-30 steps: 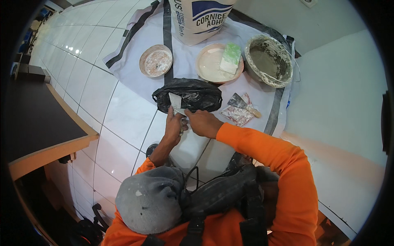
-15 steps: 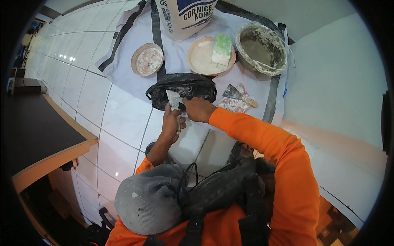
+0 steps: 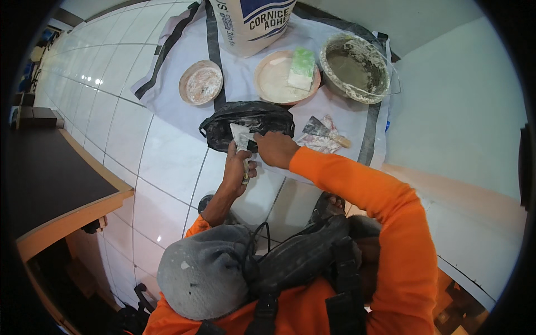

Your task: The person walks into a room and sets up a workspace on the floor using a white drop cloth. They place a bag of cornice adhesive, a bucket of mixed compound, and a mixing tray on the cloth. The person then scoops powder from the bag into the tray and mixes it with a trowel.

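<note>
My left hand (image 3: 235, 170) is closed round the handle of a putty knife (image 3: 240, 132), its pale, smeared blade pointing away from me. Just to the right, my right hand (image 3: 276, 149) is closed on a thin flat blade (image 3: 249, 135) that meets the putty knife's blade; its handle is hidden in the fist. Both hands work over the near edge of an open black bag (image 3: 254, 108). Right of them, a second putty knife (image 3: 317, 127) with a dark blade and wooden handle lies on a crumpled white-and-red wrapper (image 3: 329, 144).
A white sheet (image 3: 162, 75) with dark bands covers part of the tiled floor. On it stand a small round dish (image 3: 182, 88), a bowl (image 3: 268, 70) holding a green-and-white sponge (image 3: 301, 67), a plaster-crusted bucket (image 3: 363, 96) and a large sack (image 3: 251, 33). A dark-topped desk (image 3: 61, 178) is at left.
Both hands have shifted slightly right and nearer to me with the putty knife. The thin blade in my right hand now shows pale against the putty knife's blade.
</note>
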`<state>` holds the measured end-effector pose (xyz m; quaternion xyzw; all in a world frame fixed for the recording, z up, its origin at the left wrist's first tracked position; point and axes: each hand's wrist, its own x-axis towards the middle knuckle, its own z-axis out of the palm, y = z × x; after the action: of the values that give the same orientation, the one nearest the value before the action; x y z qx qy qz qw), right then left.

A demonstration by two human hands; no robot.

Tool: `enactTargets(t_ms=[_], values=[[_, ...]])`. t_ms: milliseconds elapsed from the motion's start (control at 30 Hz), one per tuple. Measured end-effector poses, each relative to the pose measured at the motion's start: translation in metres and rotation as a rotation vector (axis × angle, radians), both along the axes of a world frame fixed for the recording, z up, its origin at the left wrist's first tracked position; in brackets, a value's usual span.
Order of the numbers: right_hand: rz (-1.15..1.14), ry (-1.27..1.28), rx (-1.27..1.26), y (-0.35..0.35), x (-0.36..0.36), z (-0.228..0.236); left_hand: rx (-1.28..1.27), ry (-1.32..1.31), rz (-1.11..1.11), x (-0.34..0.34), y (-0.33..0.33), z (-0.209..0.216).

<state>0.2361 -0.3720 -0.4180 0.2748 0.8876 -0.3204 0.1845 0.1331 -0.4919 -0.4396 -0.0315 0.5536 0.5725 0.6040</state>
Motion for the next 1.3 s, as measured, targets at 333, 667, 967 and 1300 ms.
enactTargets(t_ms=[333,667,967,1300], values=[[-0.011,0.006,0.025,0.007,-0.006,-0.01,0.001,-0.004,-0.036,0.001,0.001,-0.003],[-0.021,-0.002,0.002,0.004,-0.001,-0.021,0.016,0.003,-0.063,-0.001,0.003,0.004],[0.027,-0.065,-0.032,0.02,-0.003,-0.011,-0.029,-0.046,0.026,-0.007,0.0,0.0],[-0.087,0.137,-0.449,0.104,0.06,0.085,-0.148,-0.095,-0.206,-0.045,-0.01,0.041]])
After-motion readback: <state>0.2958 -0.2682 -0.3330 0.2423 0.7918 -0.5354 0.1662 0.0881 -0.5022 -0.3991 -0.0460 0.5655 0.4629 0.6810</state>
